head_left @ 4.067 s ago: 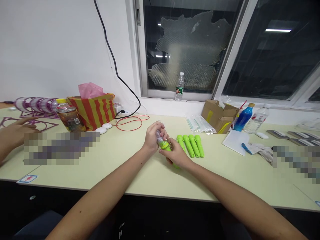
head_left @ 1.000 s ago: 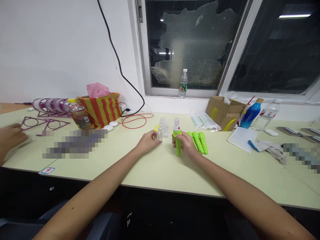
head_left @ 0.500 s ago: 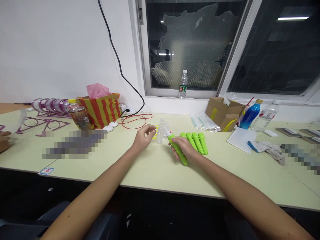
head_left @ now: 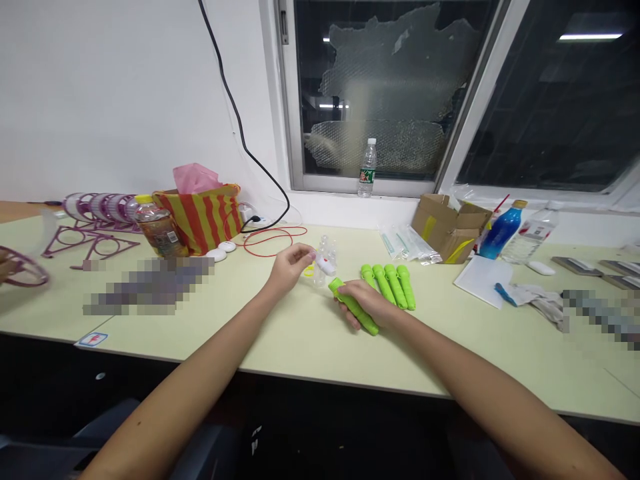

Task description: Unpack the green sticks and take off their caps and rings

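Note:
My left hand [head_left: 291, 267] pinches a small white part with a red spot [head_left: 327, 266], held just beyond the end of a bright green ribbed handle [head_left: 361, 316]. My right hand [head_left: 367, 298] is wrapped round that handle, which is tilted toward the white part; a gap shows between the two pieces. Behind the white part stand several clear plastic pieces [head_left: 325, 244], blurred and partly covered. Small yellow rings [head_left: 309, 271] show beside my left fingers. Several matching green handles [head_left: 395, 287] lie side by side to the right of my right hand.
A striped bag [head_left: 205, 223] and a yellow-capped drink bottle [head_left: 163, 230] stand at the left. A cardboard box [head_left: 445, 227], plastic packets [head_left: 407, 245] and a glove [head_left: 535, 297] lie to the right. Another person's hand holds a purple ring [head_left: 27, 267] at the far left.
The white part with the red spot has come out of the green handle into my left hand. My right hand keeps hold of the handle, now slightly lower.

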A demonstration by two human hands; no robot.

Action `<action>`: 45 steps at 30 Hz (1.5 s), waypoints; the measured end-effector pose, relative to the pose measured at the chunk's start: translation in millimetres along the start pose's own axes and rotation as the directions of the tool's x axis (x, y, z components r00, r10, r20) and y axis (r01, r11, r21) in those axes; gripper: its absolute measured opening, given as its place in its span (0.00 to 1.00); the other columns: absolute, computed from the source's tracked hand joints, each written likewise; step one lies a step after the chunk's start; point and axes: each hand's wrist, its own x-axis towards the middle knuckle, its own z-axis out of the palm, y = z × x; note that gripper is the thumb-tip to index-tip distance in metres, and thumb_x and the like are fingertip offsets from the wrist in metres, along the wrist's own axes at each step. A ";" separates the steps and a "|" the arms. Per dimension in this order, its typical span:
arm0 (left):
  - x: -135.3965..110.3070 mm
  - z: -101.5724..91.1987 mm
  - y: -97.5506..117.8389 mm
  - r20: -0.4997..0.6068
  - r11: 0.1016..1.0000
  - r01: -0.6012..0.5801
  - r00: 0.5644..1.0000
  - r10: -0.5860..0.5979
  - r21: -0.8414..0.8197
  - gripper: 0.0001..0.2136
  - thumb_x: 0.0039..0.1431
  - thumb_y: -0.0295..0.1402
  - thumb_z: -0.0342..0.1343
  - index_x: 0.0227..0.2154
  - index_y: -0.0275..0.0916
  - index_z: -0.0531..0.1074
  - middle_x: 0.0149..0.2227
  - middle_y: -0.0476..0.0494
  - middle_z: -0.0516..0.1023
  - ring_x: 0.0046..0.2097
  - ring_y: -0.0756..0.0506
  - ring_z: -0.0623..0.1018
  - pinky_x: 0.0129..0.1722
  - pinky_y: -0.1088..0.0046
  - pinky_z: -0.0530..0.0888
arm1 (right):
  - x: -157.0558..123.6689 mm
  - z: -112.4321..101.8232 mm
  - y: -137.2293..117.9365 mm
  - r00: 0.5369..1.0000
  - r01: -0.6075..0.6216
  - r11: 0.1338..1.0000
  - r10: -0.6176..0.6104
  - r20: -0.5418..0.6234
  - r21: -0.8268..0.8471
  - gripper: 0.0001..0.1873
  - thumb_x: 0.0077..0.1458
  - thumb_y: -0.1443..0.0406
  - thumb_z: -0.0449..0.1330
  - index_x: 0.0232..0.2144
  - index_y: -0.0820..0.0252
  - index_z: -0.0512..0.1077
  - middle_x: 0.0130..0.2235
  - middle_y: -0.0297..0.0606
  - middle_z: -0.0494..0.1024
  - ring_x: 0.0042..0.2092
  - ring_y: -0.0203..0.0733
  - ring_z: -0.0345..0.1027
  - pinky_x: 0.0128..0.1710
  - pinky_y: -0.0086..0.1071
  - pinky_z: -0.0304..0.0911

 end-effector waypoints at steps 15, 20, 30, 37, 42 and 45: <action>22.3 23.7 -11.2 0.326 0.638 -0.379 0.923 0.205 0.671 0.08 0.56 0.38 0.58 0.37 0.45 0.79 0.49 0.42 0.73 0.54 0.38 0.65 0.58 0.53 0.61 | -5.5 -8.6 4.0 0.749 -0.278 0.953 0.136 0.648 0.121 0.10 0.53 0.62 0.55 0.33 0.66 0.67 0.23 0.35 0.68 0.23 0.41 0.67 0.21 0.33 0.65; 19.4 23.1 -20.2 0.357 0.573 -0.386 0.919 0.168 0.723 0.09 0.56 0.37 0.58 0.37 0.46 0.80 0.52 0.43 0.72 0.55 0.37 0.63 0.58 0.51 0.60 | -6.8 -7.6 0.8 0.758 -0.273 0.955 0.138 0.638 0.118 0.10 0.55 0.61 0.54 0.32 0.65 0.67 0.23 0.34 0.67 0.23 0.41 0.68 0.21 0.34 0.66; 18.3 24.6 -22.7 0.371 0.537 -0.397 0.914 0.161 0.745 0.09 0.56 0.38 0.57 0.37 0.46 0.80 0.53 0.44 0.72 0.55 0.36 0.63 0.57 0.51 0.61 | -3.3 -11.7 1.8 0.796 -0.264 0.959 0.159 0.584 0.100 0.11 0.57 0.61 0.54 0.31 0.64 0.66 0.23 0.34 0.67 0.24 0.40 0.68 0.22 0.33 0.67; 18.9 24.6 -24.0 0.373 0.542 -0.402 0.912 0.168 0.738 0.09 0.57 0.38 0.57 0.37 0.46 0.80 0.53 0.45 0.72 0.55 0.36 0.63 0.56 0.51 0.61 | -3.6 -12.7 2.7 0.793 -0.253 0.962 0.148 0.591 0.098 0.10 0.56 0.61 0.55 0.32 0.64 0.66 0.23 0.34 0.67 0.24 0.40 0.68 0.22 0.33 0.68; 19.0 24.0 -25.7 0.361 0.543 -0.383 0.920 0.153 0.747 0.09 0.56 0.39 0.57 0.37 0.46 0.79 0.53 0.43 0.72 0.55 0.36 0.63 0.56 0.50 0.61 | -3.9 -12.4 1.8 0.781 -0.251 0.964 0.146 0.607 0.092 0.10 0.56 0.61 0.55 0.31 0.64 0.66 0.23 0.34 0.67 0.24 0.40 0.68 0.23 0.34 0.68; 18.3 23.8 -27.0 0.356 0.546 -0.381 0.921 0.156 0.746 0.10 0.56 0.39 0.57 0.39 0.46 0.79 0.52 0.42 0.72 0.55 0.36 0.64 0.56 0.51 0.61 | -3.7 -12.6 1.6 0.781 -0.245 0.964 0.134 0.610 0.103 0.10 0.56 0.60 0.55 0.31 0.64 0.66 0.23 0.34 0.67 0.24 0.40 0.68 0.23 0.34 0.68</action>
